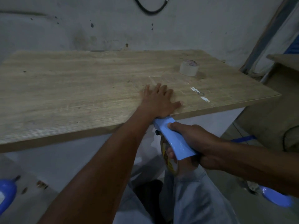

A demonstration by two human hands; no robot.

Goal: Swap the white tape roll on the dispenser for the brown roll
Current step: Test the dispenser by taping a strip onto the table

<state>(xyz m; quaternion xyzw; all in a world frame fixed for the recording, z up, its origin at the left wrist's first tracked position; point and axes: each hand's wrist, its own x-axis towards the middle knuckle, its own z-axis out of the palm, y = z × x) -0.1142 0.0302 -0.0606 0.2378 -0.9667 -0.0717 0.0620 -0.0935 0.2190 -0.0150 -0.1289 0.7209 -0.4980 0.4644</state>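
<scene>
The left hand (159, 101) lay flat and open on the wooden table (80, 88) at frame centre, holding nothing, while the right hand (192, 143) was closed around the blue dispenser (174, 139) just below the table edge, a brownish roll (168, 160) apparently already mounted. The white roll (188, 68) sat well apart, upper right. Pressing the tape end down and pulling steadily would probably have tested the swap best.
</scene>
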